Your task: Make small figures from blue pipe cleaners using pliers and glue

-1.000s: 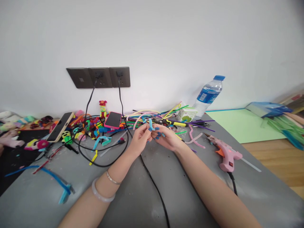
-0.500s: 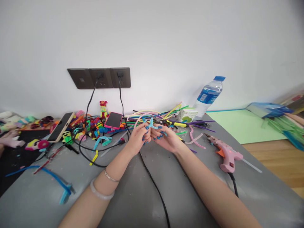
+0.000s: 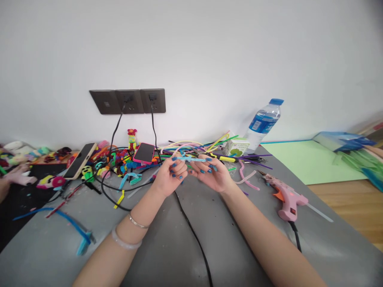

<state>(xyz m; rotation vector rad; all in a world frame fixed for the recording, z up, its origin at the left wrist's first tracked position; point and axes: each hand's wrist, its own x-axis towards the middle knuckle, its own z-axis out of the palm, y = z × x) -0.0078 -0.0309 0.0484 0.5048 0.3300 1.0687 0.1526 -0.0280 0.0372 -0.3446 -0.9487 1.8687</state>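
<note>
A light-blue pipe cleaner (image 3: 191, 159) stretches between my two hands above the grey table. My left hand (image 3: 170, 175) pinches one end of it, with its other fingers curled in. At the opposite end, my right hand (image 3: 215, 173) grips it between thumb and fingertips. A small twist or crossing shows near its middle, too fine to make out. Just behind my hands lies a spread of loose coloured pipe cleaners (image 3: 185, 147). More light-blue pieces (image 3: 130, 179) rest on the table to the left of my left hand.
A pink glue gun (image 3: 289, 199) lies at the right. Behind it stand a water bottle (image 3: 263, 123) and a small green-white box (image 3: 236, 146). Phones (image 3: 144, 153), black cables (image 3: 191, 231) and small colourful figures (image 3: 131, 139) crowd the left. Another person's hand (image 3: 4, 189) shows at the far left.
My hands have moved apart, the left one shifting left. The light-blue pipe cleaner, bent with a tip pointing up before, now lies stretched nearly level between them.
</note>
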